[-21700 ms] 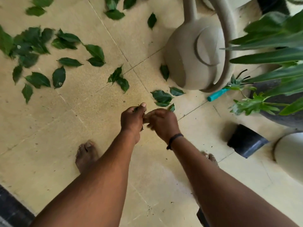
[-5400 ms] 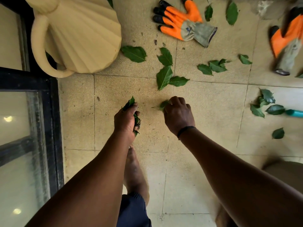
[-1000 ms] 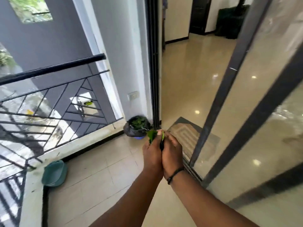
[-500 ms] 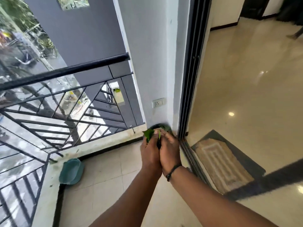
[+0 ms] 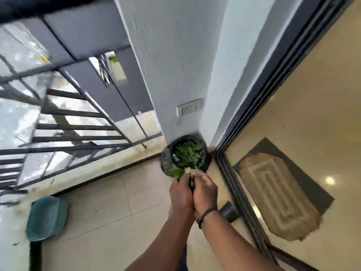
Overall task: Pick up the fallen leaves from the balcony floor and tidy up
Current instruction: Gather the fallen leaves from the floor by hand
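While the black plastic bag of green leaves [image 5: 185,153] is sitting in the corner against the pale grey wall [image 5: 175,75] | dark sliding-door track [image 5: 234,182] running just right, tiled floor [image 5: 107,212] lying open left | bunch of green leaves [image 5: 178,172] pointing up toward bag mouth | left hand [image 5: 180,194] and right hand [image 5: 205,192] pressing together, fingers curling round bunch.

One view only, from the person's head, looking forward and steeply down along both forearms. The hands [image 5: 192,192] sit near, low of centre, clasped together. Just beyond them the bin [image 5: 168,161] stands in the corner; railing [image 5: 78,130] to their left, doorway to their right.
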